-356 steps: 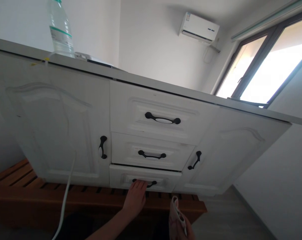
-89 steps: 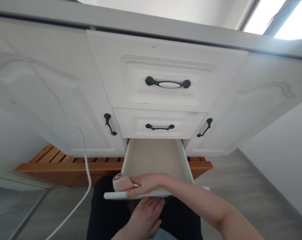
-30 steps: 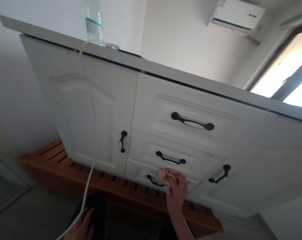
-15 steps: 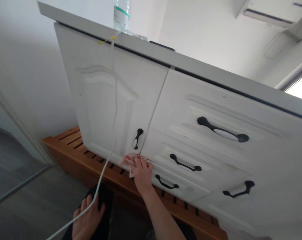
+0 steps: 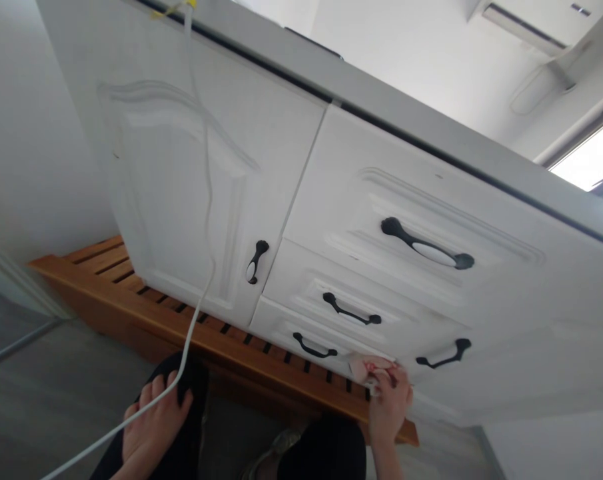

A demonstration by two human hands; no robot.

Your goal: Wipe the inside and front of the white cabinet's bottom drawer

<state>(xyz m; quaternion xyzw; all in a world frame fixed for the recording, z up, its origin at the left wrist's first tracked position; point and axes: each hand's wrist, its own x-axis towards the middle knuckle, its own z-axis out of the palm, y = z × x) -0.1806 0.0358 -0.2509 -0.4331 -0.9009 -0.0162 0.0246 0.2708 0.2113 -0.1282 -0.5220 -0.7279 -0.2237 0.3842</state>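
Note:
A white and pink cloth (image 5: 371, 366) with red marks is bunched under the fingers of my right hand (image 5: 392, 403). It presses against the bottom right part of the white cabinet (image 5: 301, 200), right of the lowest drawer's dark handle (image 5: 315, 347). My left hand (image 5: 154, 417) lies on my dark-clothed knee, fingers resting over it and thumb apart. Across that hand runs a white cable (image 5: 208, 200), which hangs from the cabinet top. Whether the fingers touch the cable I cannot tell.
Beneath the cabinet is a slatted wooden bench (image 5: 146, 327). More dark handles stick out from the cabinet front, among them the upper drawer handle (image 5: 426, 245) and the door handle (image 5: 257, 261). A flat dark object (image 5: 314, 42) lies on the cabinet top.
My right hand has moved right with the cloth, from below the door handle to beyond the lowest drawer's handle. The view has shifted, and the bottle on top is out of sight.

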